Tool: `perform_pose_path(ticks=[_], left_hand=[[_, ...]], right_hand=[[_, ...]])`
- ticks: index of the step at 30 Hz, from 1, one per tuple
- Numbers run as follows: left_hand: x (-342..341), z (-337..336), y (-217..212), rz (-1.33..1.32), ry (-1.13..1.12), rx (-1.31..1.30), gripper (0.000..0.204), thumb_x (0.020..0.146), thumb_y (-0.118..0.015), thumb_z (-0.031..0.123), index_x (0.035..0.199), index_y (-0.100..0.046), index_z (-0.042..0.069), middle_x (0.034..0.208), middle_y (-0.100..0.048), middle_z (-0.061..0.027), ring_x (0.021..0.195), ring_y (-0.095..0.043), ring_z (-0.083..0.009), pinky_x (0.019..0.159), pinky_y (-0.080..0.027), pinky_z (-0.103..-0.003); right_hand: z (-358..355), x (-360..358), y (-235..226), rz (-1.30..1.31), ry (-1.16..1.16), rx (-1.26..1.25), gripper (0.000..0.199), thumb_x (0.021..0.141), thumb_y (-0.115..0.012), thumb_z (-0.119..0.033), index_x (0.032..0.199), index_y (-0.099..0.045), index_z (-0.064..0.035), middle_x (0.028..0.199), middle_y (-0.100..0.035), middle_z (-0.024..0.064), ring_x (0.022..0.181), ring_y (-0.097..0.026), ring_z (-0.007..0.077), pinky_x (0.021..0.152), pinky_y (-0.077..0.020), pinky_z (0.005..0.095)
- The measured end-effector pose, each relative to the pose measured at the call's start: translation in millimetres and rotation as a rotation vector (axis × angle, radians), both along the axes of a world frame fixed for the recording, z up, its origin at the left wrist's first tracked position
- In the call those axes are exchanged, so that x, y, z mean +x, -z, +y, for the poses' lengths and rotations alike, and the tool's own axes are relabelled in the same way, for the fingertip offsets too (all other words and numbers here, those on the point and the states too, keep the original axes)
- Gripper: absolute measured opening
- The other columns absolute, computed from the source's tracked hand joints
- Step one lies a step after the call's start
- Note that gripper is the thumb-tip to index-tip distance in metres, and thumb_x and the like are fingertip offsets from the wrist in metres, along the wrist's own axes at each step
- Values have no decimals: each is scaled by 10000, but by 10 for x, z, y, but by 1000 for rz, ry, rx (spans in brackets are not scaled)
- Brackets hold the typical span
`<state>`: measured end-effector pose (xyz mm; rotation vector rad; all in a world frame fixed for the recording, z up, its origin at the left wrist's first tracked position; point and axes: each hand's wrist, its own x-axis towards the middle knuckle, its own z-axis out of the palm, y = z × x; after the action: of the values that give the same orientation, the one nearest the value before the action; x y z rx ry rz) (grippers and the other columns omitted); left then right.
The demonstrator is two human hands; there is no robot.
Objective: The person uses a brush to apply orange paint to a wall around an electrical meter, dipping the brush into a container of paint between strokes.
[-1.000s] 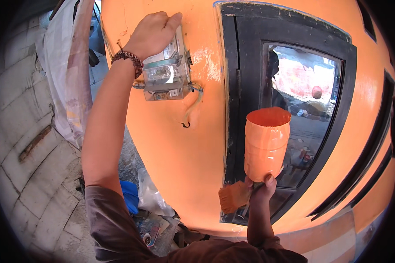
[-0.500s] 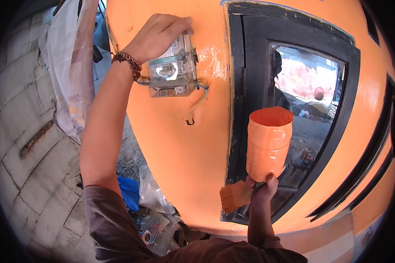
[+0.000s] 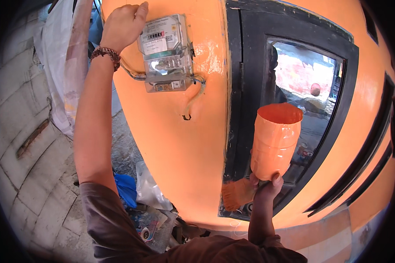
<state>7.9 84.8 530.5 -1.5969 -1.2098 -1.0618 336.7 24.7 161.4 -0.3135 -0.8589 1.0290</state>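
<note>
A: Head view. Background?

B: Orange wall [image 3: 180,144], fresh-looking gloss. Black window frame [image 3: 245,109] to the right, glass [image 3: 307,101] showing reflections. Pale paved ground [image 3: 26,175] at left. White sack or sheet [image 3: 57,65] hangs upper left. Blue bag [image 3: 126,189] and clear plastic [image 3: 151,188] lie at the wall's foot.

A: Left hand?

B: Left hand [image 3: 123,24] raised high, arm straight up, beaded bracelet [image 3: 106,54] on the wrist. Fingers curled, fingertips against the wall at the top left corner of the meter [image 3: 166,52]. Not gripping anything I can make out; whether it touches the meter case itself, cannot tell.

A: The meter?

B: Clear-cased box fixed to the wall, cable [image 3: 131,72] entering from the left, another painted-over cable [image 3: 195,98] drooping below right.

A: Right hand?

B: Right hand [image 3: 265,184] low, in front of the frame's lower edge. Fingers clenched around the base of a cup [image 3: 275,140], a cut plastic bottle, orange with paint, open end up. Same hand also pinches a brush [image 3: 238,194], bristles orange, pointing left, lying across the frame near the wall's edge.

A: Cup position?

B: Upright, slightly tilted, held before the glass, well below and right of the meter.
</note>
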Motion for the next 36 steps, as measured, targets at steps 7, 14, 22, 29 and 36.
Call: perform_pose_path(ticks=[7, 14, 22, 29, 36], left_hand=[[30, 288, -70, 39, 104, -239, 673, 970, -417, 551, 1044, -673, -67, 887, -691, -249, 872, -667, -353, 826, -490, -427], [131, 227, -186, -162, 214, -245, 723, 988, -350, 583, 974, -705, -47, 935, -696, -159, 901, -653, -266, 892, -454, -376], [-202, 366, -450, -340, 543, -459, 774, 1009, -298, 588, 907, -723, -50, 859, -713, -141, 890, -662, -260, 854, -482, -395], [-30, 335, -298, -458, 638, -699, 806, 1014, -227, 591, 1008, -703, -59, 930, -713, -134, 903, -624, -217, 897, -450, -383], [67, 184, -147, -77, 177, -596, 707, 1015, -303, 519, 1391, -471, -54, 1347, -584, -202, 1290, -499, -256, 1091, -342, -367]], right_hand=[[-12, -16, -13, 5, -11, 33, 900, 690, -741, -650, 1212, -509, 45, 800, -641, 126, 548, -604, 169, 374, -381, 240], [-28, -1, 33, 4, -11, 50, 897, 699, -752, -634, 1221, -500, 51, 787, -637, 128, 548, -606, 180, 410, -415, 262], [-15, -25, 9, -30, 14, 41, 896, 705, -737, -652, 1208, -504, 52, 734, -630, 116, 532, -601, 173, 401, -407, 246], [-37, -64, -22, -63, 55, 37, 900, 706, -708, -693, 1176, -521, 52, 713, -624, 109, 525, -594, 154, 380, -365, 235], [-45, -97, -37, -93, 62, 27, 901, 713, -694, -694, 1183, -521, 55, 702, -620, 103, 519, -582, 152, 390, -362, 235]])
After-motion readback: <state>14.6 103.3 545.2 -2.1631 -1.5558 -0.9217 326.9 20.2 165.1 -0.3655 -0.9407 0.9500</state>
